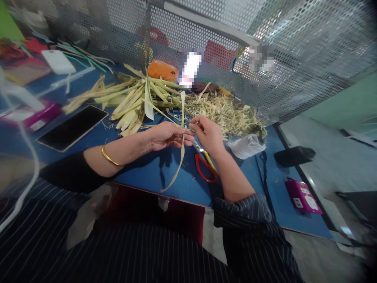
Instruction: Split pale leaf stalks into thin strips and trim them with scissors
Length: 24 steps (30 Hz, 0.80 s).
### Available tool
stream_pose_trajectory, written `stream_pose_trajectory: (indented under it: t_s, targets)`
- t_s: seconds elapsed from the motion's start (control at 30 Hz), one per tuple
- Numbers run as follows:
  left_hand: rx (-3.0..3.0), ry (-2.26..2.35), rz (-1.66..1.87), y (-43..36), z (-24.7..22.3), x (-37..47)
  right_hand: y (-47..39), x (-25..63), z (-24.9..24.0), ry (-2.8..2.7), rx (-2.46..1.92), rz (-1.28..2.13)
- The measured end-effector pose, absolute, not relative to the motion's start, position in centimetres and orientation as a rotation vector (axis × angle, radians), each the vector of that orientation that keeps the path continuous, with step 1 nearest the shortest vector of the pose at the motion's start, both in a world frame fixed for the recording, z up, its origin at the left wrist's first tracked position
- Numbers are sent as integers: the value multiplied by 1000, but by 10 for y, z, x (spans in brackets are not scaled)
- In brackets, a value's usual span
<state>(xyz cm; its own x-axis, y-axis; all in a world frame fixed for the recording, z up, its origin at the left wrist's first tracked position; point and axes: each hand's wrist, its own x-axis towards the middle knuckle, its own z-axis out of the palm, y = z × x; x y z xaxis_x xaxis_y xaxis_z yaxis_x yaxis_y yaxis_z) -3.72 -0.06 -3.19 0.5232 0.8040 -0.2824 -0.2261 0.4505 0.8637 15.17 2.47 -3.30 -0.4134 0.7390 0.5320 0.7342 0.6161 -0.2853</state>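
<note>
Over the blue table my left hand (pixel 167 135) lies palm up, its thumb and fingers holding a long, pale green leaf strip (pixel 182 157). The strip runs up past the fingertips and trails down toward the table's front edge. My right hand (pixel 207 133) meets the left at the fingertips, with thumb and forefinger pinched on the strip or a piece of it; the exact contact point is too small to make out. Beneath my right hand lie scissors (pixel 203 167) with one red and one yellow handle. Behind both hands is a bundle of yellowish-green leaves (pixel 129 100).
Shredded leaf scraps (pixel 229 114) are heaped at back right, beside a white thread spool (pixel 247 146). A black phone (pixel 73 127) lies left. An orange packet (pixel 162 70) stands against the perforated metal screen (pixel 188 23). A purple box (pixel 302 196) sits at the right.
</note>
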Motion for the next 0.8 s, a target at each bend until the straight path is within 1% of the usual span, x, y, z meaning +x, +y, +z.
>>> stream_pose_trajectory:
  t_s: [0.1,0.17,0.33,0.57,0.67,0.73,0.8]
  targets:
    - [823,798,778,2,-32,-38,25,152,-31,-2283,-949,-305]
    - [801,815,859,3,-30,-38,20,151,-27,-2323,-803,-452]
    - [744,840,1045,4,-20,-38,2,141,-19,-2435,-557,-606]
    - [743,790,968,6,-27,-40,1,133,-32,-2433,-416,-817]
    - [737,736,957,11,-35,-44,2,133,-34,-2486,-348,-738]
    - [751,729,968,12,-37,-45,1,134,-32,-2470,-380,-567]
    - [798,749,944,10,-34,-44,-1,134,-28,-2330,-529,-347]
